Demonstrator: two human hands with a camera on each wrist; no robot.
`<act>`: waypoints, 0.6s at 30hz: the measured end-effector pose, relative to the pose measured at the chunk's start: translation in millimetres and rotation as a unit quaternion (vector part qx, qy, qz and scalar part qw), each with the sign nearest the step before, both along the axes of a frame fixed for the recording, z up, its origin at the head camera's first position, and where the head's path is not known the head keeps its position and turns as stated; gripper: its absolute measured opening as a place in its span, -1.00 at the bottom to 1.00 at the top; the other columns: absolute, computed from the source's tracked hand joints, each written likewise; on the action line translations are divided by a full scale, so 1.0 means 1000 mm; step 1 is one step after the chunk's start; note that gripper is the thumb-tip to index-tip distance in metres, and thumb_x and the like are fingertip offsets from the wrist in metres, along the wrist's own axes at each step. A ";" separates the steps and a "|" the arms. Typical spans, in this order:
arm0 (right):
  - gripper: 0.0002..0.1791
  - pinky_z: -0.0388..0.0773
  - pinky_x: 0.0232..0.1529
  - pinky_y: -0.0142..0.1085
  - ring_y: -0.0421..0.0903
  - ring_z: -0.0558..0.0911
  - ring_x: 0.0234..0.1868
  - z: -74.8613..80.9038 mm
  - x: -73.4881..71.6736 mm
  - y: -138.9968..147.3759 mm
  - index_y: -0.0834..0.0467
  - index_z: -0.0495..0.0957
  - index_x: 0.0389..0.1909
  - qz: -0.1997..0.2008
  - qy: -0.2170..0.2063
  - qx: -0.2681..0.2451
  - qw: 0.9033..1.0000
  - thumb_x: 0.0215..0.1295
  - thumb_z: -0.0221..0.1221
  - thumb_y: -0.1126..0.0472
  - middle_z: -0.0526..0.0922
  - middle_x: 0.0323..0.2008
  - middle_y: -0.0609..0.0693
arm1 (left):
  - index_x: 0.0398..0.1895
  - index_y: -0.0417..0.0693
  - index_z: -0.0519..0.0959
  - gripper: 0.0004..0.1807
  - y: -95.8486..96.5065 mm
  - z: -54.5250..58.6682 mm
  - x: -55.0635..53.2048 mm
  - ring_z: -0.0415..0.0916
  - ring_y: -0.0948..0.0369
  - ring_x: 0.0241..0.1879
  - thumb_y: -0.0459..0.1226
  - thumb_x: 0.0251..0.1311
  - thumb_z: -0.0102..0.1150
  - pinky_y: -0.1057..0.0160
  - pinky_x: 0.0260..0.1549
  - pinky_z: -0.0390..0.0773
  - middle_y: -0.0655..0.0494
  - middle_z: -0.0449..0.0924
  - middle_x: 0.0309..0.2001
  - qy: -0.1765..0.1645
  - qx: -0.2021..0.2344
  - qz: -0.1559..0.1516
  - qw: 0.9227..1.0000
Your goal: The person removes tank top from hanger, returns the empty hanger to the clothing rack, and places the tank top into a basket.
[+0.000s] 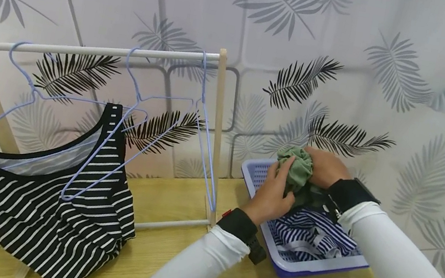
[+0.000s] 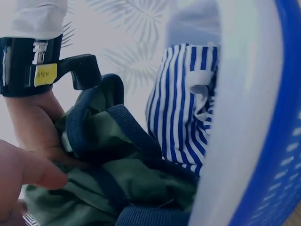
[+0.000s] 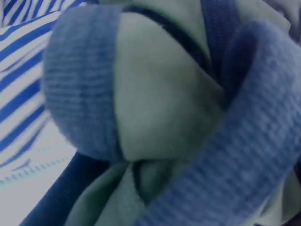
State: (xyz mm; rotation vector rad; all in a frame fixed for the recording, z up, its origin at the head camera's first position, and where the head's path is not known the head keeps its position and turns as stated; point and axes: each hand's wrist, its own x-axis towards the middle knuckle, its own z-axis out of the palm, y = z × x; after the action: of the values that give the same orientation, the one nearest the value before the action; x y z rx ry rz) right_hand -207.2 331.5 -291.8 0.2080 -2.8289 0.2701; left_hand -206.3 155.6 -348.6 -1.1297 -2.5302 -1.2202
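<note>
A bunched green garment with dark blue ribbed trim (image 1: 299,166) is raised over the laundry basket (image 1: 293,269), its lower folds hanging into it. My right hand (image 1: 324,168) grips it from the right, the fingertips hidden behind the cloth. On the near left side, my left hand (image 1: 271,195) touches the bunch with its fingers extended and its thumb spread apart. In the left wrist view the garment (image 2: 136,179) lies in loose folds beside the left fingers. Blue-and-white striped clothing (image 1: 308,233) fills the basket's front part.
Left of the basket stands a drying rack with a white rail (image 1: 99,51) and wooden posts. A black-and-white striped top (image 1: 71,211) hangs on a blue hanger there. Bare blue hangers (image 1: 136,99) share the rail. The patterned wall (image 1: 415,158) rises right behind the wooden table (image 1: 166,253).
</note>
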 end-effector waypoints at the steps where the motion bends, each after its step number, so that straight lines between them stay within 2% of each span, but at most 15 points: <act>1: -0.60 0.48 -0.09 0.14 0.27 0.59 -0.07 -0.003 -0.001 0.000 0.26 0.47 0.06 -0.008 -0.012 -0.004 1.000 0.27 0.19 0.14 0.61 -0.09 0.29 | 0.55 0.13 -0.15 -0.14 0.001 -0.001 0.000 0.39 -0.12 0.18 -0.33 0.28 0.05 0.07 -0.01 0.48 -0.25 -0.08 0.45 -0.007 -0.014 -0.004 1.000; 4: -0.61 0.48 -0.09 0.13 0.29 0.58 -0.05 -0.016 -0.003 0.002 0.26 0.46 0.05 -0.027 -0.052 -0.005 0.998 0.29 0.16 0.13 0.60 -0.05 0.30 | 0.54 0.09 -0.09 -0.19 0.003 -0.004 -0.002 0.31 -0.13 0.27 -0.28 0.31 0.05 0.06 0.11 0.42 -0.24 -0.07 0.46 -0.025 -0.065 -0.006 0.998; 7: -0.63 0.49 -0.07 0.12 0.30 0.58 -0.02 -0.032 -0.003 0.004 0.25 0.48 0.02 -0.028 -0.082 0.005 0.996 0.26 0.17 0.14 0.60 -0.04 0.30 | 0.53 0.03 -0.04 -0.22 0.005 -0.008 -0.003 0.27 -0.10 0.30 -0.22 0.31 0.07 0.09 0.17 0.38 -0.23 0.00 0.45 -0.028 -0.125 -0.006 0.992; 13: -0.72 0.49 -0.06 0.07 0.22 0.60 -0.06 -0.061 -0.007 0.006 0.20 0.55 -0.16 0.009 -0.140 0.036 0.989 0.19 0.21 0.12 0.65 -0.13 0.21 | 0.47 -0.09 0.08 -0.27 0.011 -0.016 -0.001 0.34 0.01 0.25 -0.13 0.30 0.09 0.19 0.13 0.41 -0.19 0.24 0.35 0.003 -0.249 -0.022 0.968; 18: -0.84 0.54 -0.18 0.01 0.14 0.64 -0.22 -0.071 -0.009 -0.002 0.14 0.56 -0.35 0.013 -0.177 0.065 0.982 0.09 0.27 0.17 0.67 -0.30 0.13 | 0.30 -0.16 0.31 -0.47 0.017 -0.020 0.000 0.49 0.12 0.10 -0.12 0.33 0.04 0.24 0.00 0.48 -0.08 0.50 0.15 0.045 -0.309 -0.024 0.950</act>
State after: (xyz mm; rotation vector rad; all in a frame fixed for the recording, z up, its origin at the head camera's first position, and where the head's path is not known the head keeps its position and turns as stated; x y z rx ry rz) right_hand -216.1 329.5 -362.7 0.2472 -3.2020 0.1381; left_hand -206.2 173.0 -368.8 -1.3140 -2.9056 -0.3492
